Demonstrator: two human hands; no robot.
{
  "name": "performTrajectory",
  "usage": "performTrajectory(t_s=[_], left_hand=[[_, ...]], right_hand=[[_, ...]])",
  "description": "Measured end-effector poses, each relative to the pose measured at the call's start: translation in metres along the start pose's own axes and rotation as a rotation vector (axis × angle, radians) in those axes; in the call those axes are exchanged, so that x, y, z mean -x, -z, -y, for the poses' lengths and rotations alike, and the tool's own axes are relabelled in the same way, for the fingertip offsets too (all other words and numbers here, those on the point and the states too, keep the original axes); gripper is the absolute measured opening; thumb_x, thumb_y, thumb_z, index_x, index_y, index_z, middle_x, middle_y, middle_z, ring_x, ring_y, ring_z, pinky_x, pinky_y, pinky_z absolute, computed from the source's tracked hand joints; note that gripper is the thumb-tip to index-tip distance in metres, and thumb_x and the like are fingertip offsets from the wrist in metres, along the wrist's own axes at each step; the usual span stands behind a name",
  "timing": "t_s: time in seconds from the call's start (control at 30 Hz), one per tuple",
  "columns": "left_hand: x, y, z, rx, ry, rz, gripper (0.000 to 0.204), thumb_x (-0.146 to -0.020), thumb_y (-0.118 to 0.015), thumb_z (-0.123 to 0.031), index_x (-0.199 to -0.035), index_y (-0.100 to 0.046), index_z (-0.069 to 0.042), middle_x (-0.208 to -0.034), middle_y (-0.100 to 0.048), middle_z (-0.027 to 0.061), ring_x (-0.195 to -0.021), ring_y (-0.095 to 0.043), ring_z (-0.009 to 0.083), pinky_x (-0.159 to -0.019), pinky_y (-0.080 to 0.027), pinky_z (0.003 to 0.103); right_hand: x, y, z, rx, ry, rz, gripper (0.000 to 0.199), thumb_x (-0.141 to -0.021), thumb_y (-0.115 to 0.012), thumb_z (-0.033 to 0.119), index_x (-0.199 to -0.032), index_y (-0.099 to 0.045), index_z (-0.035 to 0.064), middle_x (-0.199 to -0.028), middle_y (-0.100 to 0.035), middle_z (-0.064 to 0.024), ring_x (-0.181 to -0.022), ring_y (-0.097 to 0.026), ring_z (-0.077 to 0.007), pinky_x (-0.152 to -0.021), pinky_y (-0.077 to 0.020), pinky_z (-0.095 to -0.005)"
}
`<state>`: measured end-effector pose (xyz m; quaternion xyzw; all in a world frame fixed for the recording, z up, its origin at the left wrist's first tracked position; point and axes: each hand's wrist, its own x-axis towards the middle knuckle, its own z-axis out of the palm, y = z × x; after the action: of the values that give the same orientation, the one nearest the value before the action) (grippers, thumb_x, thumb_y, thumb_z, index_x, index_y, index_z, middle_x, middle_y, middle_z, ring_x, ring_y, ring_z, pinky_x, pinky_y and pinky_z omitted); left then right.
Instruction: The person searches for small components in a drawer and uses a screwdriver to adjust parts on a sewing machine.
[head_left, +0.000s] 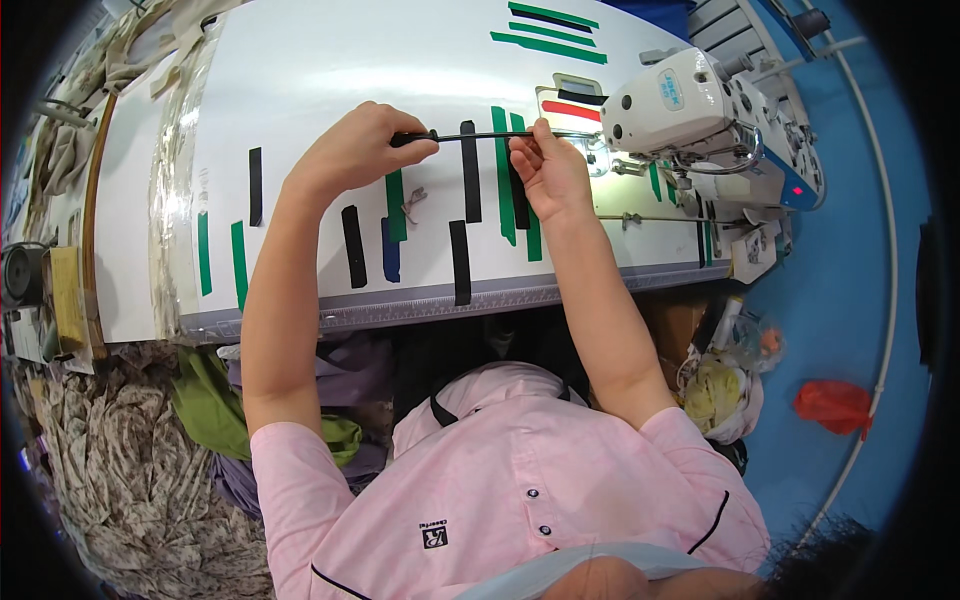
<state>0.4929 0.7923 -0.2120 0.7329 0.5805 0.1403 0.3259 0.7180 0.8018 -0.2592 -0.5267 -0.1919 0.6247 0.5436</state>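
A long screwdriver (478, 135) lies level above the white sewing table (300, 90). My left hand (365, 145) is closed round its black handle. Near the far end of the shaft, the fingers of my right hand (550, 170) pinch the thin rod. The shaft points right, toward the needle area of a white sewing machine (660, 100), where a lamp glows. Whether its tip touches the machine is too small to tell. Below the shaft, a small pair of thread snips (413, 203) rests on the table beside a green strip (397, 210).
Several green, black and blue strips, such as a black strip (354, 247), are stuck on the table. A ruler edge (450, 300) runs along its front. Patterned fabric (130, 450) heaps at lower left. A red bag (833, 405) lies on the blue floor (800, 330).
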Motion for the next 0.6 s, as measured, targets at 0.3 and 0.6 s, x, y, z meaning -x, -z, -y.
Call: performTrajectory(t_s=[0.3,0.6], left_hand=[[-0.011,-0.003,0.009,-0.029,-0.039,-0.022,0.028,-0.086,-0.067,-0.027,-0.095,-0.071,-0.001,-0.072,-0.067,0.011,-0.06,-0.058,0.0193,-0.059,-0.047,0.03],[-0.027,-0.012,0.025,-0.368,-0.317,-0.127,0.039,-0.085,-0.065,-0.039,-0.076,-0.06,-0.001,-0.061,-0.058,0.0161,-0.057,-0.057,0.0302,-0.056,-0.044,0.038]], right_hand=[[-0.004,0.0,0.0,-0.026,-0.006,-0.008,0.019,-0.096,-0.055,0.018,-0.093,-0.053,-0.0002,-0.084,-0.061,-0.0094,-0.074,-0.064,-0.0156,-0.063,-0.057,-0.0235],[-0.015,0.011,0.002,-0.261,0.008,0.031,0.015,-0.098,-0.05,0.016,-0.098,-0.054,0.0013,-0.094,-0.061,-0.0103,-0.074,-0.06,-0.0132,-0.068,-0.0567,-0.0244]])
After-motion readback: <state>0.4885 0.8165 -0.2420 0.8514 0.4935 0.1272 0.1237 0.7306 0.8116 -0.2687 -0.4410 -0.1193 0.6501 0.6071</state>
